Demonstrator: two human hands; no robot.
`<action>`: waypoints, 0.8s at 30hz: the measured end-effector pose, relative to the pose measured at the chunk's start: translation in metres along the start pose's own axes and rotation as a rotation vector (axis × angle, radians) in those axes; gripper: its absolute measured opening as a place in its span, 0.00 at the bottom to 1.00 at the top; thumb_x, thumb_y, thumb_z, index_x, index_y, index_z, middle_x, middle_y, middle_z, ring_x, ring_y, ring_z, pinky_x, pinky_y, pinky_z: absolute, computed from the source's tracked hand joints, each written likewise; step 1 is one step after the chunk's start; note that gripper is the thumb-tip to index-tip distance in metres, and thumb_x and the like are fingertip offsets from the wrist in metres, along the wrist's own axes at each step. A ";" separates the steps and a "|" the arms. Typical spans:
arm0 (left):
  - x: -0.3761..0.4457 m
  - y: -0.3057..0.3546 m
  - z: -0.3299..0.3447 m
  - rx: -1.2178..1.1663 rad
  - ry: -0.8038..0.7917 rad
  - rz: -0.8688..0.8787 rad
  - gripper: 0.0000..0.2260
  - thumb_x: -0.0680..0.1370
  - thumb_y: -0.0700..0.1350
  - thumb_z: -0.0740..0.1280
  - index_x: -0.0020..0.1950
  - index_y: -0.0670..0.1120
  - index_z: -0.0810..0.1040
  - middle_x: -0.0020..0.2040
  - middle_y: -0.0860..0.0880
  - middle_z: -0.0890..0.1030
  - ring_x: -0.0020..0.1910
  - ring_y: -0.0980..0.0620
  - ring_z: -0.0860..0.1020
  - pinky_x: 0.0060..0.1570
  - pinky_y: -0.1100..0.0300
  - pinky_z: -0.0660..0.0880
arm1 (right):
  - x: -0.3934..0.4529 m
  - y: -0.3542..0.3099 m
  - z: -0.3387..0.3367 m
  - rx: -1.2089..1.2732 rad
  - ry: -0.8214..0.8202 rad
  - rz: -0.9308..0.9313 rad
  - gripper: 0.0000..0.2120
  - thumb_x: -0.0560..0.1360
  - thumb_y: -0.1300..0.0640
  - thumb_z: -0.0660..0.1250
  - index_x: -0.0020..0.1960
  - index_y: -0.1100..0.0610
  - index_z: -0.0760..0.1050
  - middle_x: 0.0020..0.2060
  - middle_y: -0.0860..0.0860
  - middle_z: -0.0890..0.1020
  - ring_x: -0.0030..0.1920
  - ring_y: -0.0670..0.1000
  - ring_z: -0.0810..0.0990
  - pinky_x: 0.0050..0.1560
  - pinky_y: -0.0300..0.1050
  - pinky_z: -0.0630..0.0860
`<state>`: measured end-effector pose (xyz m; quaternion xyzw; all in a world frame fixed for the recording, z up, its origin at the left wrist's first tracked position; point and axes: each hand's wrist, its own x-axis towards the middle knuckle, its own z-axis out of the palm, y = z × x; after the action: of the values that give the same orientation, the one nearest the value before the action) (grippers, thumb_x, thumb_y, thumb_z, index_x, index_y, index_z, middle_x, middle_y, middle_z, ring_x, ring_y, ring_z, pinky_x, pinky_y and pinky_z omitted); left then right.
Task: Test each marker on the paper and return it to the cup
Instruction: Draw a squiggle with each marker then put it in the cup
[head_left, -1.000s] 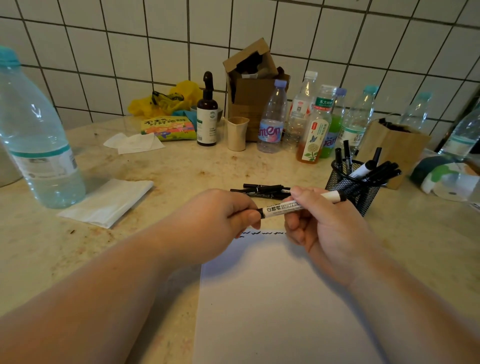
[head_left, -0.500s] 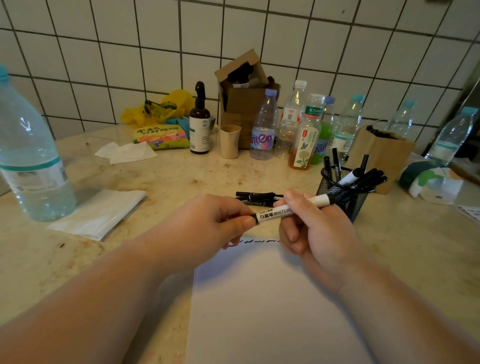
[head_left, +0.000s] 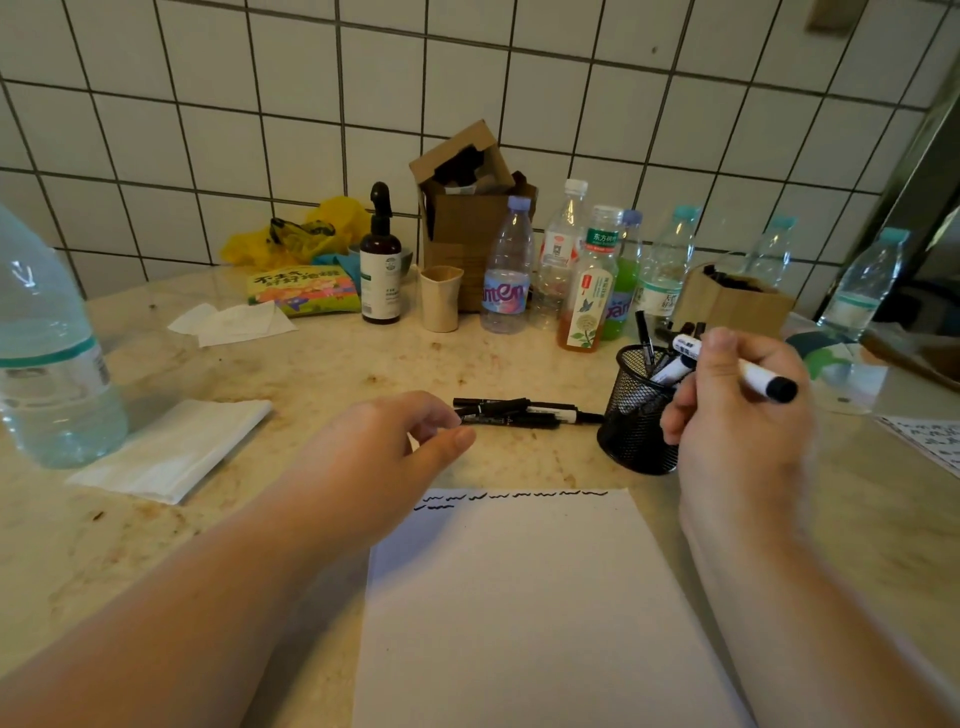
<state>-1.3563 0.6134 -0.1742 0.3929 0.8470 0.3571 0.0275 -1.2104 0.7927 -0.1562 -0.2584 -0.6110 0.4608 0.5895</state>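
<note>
Seen from a head camera, with the mesh pen cup (head_left: 636, 415) as landmark. Left of it, the left hand (head_left: 384, 462) hovers empty with loosely curled fingers, near the loose black markers (head_left: 519, 412) lying on the counter. Below it lies the paper (head_left: 524, 613), squiggles along its top edge. Just right of the cup, the right hand (head_left: 737, 415) grips a capped whiteboard marker (head_left: 763, 382). The marker looks tested and ready to return; next, lower it into the cup.

Beside the right hand (head_left: 737, 431), a black wire-mesh cup (head_left: 636, 421); in its grip, a white black-capped marker (head_left: 763, 382). Between both hands, a white paper sheet (head_left: 530, 597) with black squiggles.
</note>
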 end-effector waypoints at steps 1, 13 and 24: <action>0.000 0.000 0.000 0.003 0.004 0.001 0.09 0.77 0.62 0.63 0.52 0.61 0.78 0.42 0.61 0.79 0.36 0.60 0.77 0.37 0.62 0.75 | 0.002 0.001 0.000 -0.016 -0.004 0.012 0.07 0.82 0.46 0.63 0.45 0.44 0.75 0.26 0.45 0.79 0.26 0.48 0.76 0.29 0.47 0.72; 0.000 0.001 0.000 0.000 -0.005 0.005 0.08 0.78 0.60 0.63 0.51 0.60 0.78 0.43 0.60 0.79 0.38 0.60 0.78 0.41 0.59 0.78 | 0.011 0.005 0.003 0.151 -0.150 0.185 0.26 0.83 0.59 0.63 0.78 0.52 0.60 0.40 0.56 0.86 0.40 0.54 0.87 0.42 0.46 0.83; 0.005 -0.007 0.000 0.188 -0.110 -0.157 0.13 0.74 0.40 0.58 0.44 0.53 0.80 0.42 0.55 0.84 0.42 0.54 0.81 0.45 0.55 0.81 | -0.015 -0.013 0.019 -0.919 -0.834 -0.134 0.10 0.81 0.51 0.64 0.60 0.48 0.80 0.51 0.40 0.75 0.48 0.43 0.76 0.42 0.34 0.67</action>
<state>-1.3642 0.6138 -0.1778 0.3452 0.9021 0.2508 0.0647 -1.2232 0.7695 -0.1496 -0.2453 -0.9405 0.1748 0.1575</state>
